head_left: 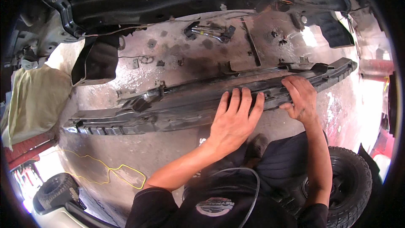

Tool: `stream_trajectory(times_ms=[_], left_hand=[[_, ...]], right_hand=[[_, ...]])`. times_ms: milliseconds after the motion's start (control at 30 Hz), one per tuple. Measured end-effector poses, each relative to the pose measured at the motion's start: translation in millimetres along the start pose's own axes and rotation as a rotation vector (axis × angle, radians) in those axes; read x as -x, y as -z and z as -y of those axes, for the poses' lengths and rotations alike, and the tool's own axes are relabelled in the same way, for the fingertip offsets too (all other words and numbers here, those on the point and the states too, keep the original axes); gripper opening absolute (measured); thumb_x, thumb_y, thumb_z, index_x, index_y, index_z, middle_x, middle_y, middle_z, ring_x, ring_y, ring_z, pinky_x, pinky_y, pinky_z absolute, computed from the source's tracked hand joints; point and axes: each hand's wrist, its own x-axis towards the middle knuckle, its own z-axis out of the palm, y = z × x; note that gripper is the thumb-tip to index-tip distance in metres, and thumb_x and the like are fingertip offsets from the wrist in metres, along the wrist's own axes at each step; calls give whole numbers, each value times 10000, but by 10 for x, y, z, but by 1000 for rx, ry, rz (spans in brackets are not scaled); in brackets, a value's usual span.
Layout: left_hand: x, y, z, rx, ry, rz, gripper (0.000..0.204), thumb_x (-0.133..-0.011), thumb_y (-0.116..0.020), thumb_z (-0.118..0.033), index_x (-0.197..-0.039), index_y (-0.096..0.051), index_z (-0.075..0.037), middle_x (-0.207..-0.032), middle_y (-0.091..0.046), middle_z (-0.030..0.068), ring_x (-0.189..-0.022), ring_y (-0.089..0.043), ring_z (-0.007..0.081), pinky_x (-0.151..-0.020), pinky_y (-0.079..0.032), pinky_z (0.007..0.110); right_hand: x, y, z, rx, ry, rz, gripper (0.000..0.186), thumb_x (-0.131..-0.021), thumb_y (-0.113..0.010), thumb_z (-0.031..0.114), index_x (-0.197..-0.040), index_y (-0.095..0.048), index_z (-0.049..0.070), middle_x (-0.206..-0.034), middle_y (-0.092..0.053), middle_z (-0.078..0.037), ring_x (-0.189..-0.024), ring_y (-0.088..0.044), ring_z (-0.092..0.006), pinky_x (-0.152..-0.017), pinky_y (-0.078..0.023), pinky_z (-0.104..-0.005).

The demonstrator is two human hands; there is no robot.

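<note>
A long black ribbed bar [177, 116] with several brackets along it lies crosswise in front of me, above the stained concrete floor. My left hand [234, 122] rests on its middle with fingers spread and lying flat. To its right, my right hand [301, 101] grips the bar, fingers bent over the top and thumb at the near edge. Whatever is under either palm is hidden.
A vehicle's dark underframe [160, 2] spans the top. Wrenches [211, 31], a thin strip [249, 40] and small parts lie beyond the bar. A beige cover [36, 101] is left, a yellow cord [128, 175] and tire [55, 188] lower left, another tire [350, 185] lower right.
</note>
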Motion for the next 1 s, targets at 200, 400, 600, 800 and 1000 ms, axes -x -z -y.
stream_trajectory(times_ms=[200,400,600,800,1000], left_hand=[[-131,-18,-37,7,24,-14,628,-757,-771,-279,-1336,-581,-126,-1237,-588,153,-1130,-588,330,-976,-478,477],[-252,99,-24,20,4,25,662,-741,-803,-291,-1339,-579,-119,-1243,-598,141,-1123,-600,330,-970,-480,467],[-341,270,-20,-8,-72,161,766,-749,-816,-253,-1420,-507,-51,-1294,-567,160,-1110,-583,347,-935,-468,457],[-534,504,32,74,-83,446,833,-779,-813,-270,-1481,-431,-37,-1359,-509,209,-1131,-547,398,-977,-448,480],[-1188,404,513,601,291,859,558,-1026,-539,-436,-1392,-541,-14,-1328,-584,213,-1241,-573,331,-1035,-451,409]], right_hand=[[-21,166,-48,9,-41,60,738,-871,-540,685,-1150,-628,7,-1084,-647,-184,-953,-637,-389,-855,-504,-488],[-87,176,-123,48,-10,48,711,-837,-584,671,-1175,-632,47,-1049,-630,-172,-914,-622,-366,-812,-506,-458],[-76,194,-198,38,-7,74,634,-805,-650,618,-1054,-614,36,-918,-625,-128,-838,-639,-334,-758,-526,-422],[-30,148,-225,19,2,21,653,-780,-669,627,-1014,-610,21,-897,-622,-134,-795,-641,-316,-742,-535,-407],[77,94,-259,-21,25,-20,655,-786,-660,628,-974,-610,3,-863,-613,-141,-782,-639,-308,-743,-539,-400]])
